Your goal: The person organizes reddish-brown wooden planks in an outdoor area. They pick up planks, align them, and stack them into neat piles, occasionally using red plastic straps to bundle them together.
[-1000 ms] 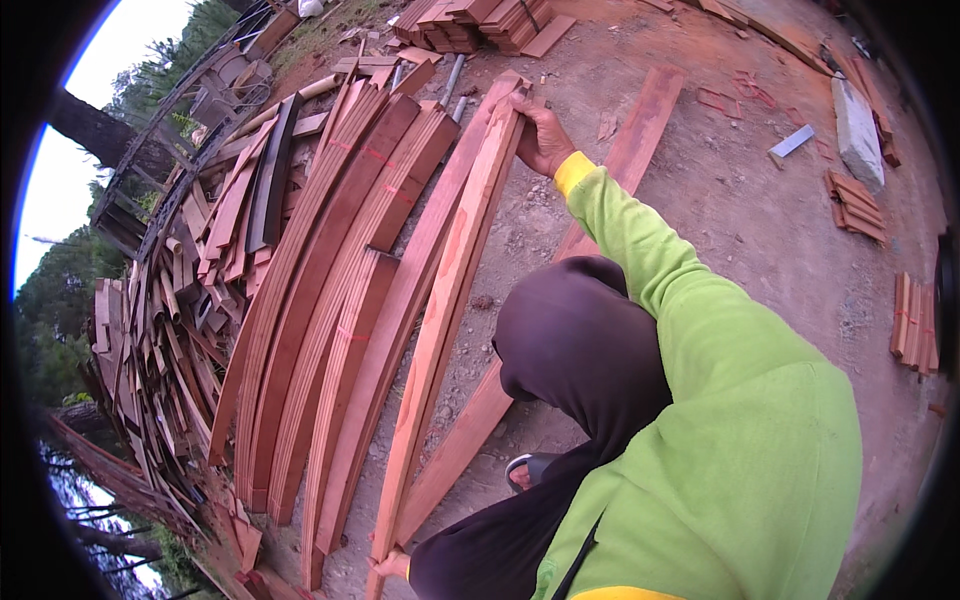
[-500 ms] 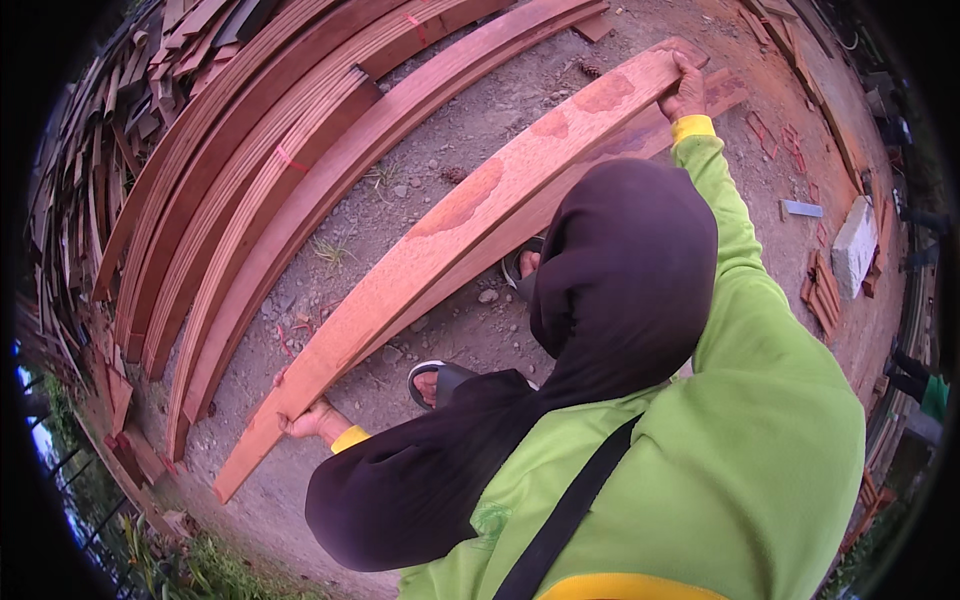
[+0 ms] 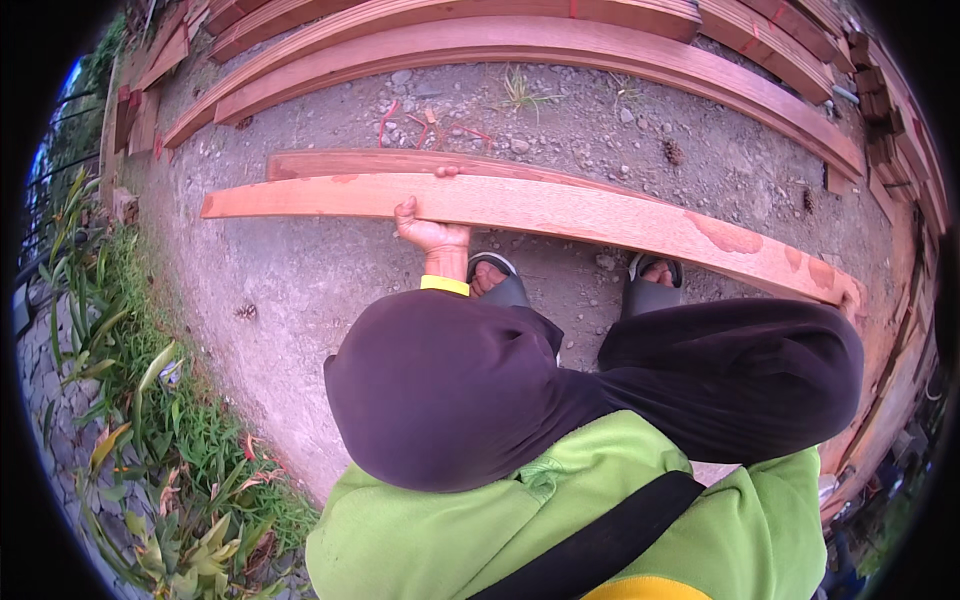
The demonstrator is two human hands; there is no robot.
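Note:
A long reddish-brown wooden plank (image 3: pixel 560 208) with darker damp-looking patches stretches across in front of my knees. My left hand (image 3: pixel 435 235) is closed round it left of the middle, thumb on the near side and fingertips showing over the far edge. At the plank's right end, my right hand (image 3: pixel 853 297) grips it, partly hidden behind my right knee. Just beyond lies a second wooden board (image 3: pixel 350 160), mostly covered by the held plank. Below the plank, my sandalled feet (image 3: pixel 497 278) rest on the ground.
Long stacked planks (image 3: pixel 480 42) lie across the far side, with more timber (image 3: pixel 905 150) at the far right. Red strips of string (image 3: pixel 430 128), pine cones (image 3: pixel 672 152) and small stones dot the gravelly ground. Leafy plants (image 3: pixel 180 480) border the left side.
My view has swung to the left, so the plank now lies nearly crosswise instead of slanting. Both hands keep hold of it; my right knee now partly hides the right hand.

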